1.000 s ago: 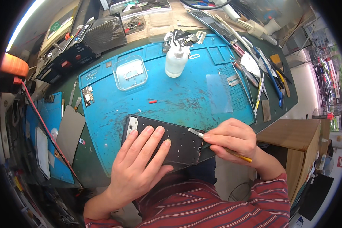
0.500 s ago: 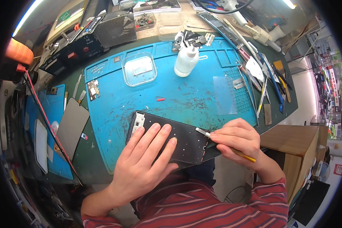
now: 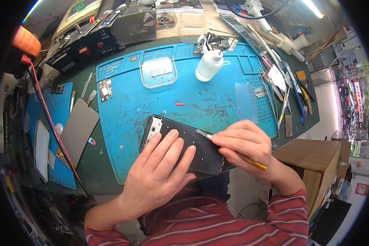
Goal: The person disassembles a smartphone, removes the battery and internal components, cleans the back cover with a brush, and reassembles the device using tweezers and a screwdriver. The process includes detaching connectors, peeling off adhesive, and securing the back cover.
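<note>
A black phone frame point(image 3: 207, 159) lies slanted at the near edge of the blue mat, with a white-and-metal section at its left end. My left hand point(image 3: 158, 172) rests flat on it, fingers stretched out and slightly apart, covering its lower left part. In my right hand point(image 3: 246, 143) is a craft knife point(image 3: 203, 133) with a flat silver blade and a brass-coloured handle, pinched near the blade. The blade lies along the frame's far long edge; whether it touches cannot be made out.
On the blue mat point(image 3: 143, 119) are a clear plastic box point(image 3: 158, 84), a white dropper bottle point(image 3: 209, 65), a small red piece point(image 3: 180, 104) and a circuit board point(image 3: 105, 89). Tweezers and pliers point(image 3: 301, 104) lie right. A wooden cabinet point(image 3: 307, 153) stands beside the bench.
My right hand and the craft knife have moved left along the frame's far edge, away from its right corner. The left hand stays on the frame. The whole view has shifted slightly.
</note>
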The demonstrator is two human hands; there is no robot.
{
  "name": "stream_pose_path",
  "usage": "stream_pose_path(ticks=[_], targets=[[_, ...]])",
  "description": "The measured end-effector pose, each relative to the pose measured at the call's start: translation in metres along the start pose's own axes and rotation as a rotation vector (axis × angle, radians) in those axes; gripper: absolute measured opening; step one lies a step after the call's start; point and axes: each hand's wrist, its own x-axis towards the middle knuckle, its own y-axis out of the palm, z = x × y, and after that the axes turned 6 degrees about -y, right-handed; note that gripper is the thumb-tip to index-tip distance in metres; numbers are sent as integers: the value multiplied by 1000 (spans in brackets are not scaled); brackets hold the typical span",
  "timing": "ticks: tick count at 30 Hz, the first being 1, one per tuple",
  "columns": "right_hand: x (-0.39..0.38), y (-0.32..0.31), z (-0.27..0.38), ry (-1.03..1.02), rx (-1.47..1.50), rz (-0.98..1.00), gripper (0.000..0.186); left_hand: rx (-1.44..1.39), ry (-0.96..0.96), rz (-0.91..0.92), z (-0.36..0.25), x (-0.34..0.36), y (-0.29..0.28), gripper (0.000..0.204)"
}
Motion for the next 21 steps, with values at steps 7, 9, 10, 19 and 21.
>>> stream_pose_path(ticks=[7,9,10,19,21], targets=[[0,-1,1,-10,-8,11,31,-37,-4,9,3,-1,-1,58],[-8,-4,4,18,-19,20,31,-22,-6,6,2,-1,0,57],[-5,-3,3,11,-13,21,31,-13,-8,5,1,-2,0,57],[4,-2,5,15,-17,31,29,-54,3,-11,4,-2,0,56],[-9,-9,8,45,-32,36,29,-41,-1,-10,2,-2,1,56]])
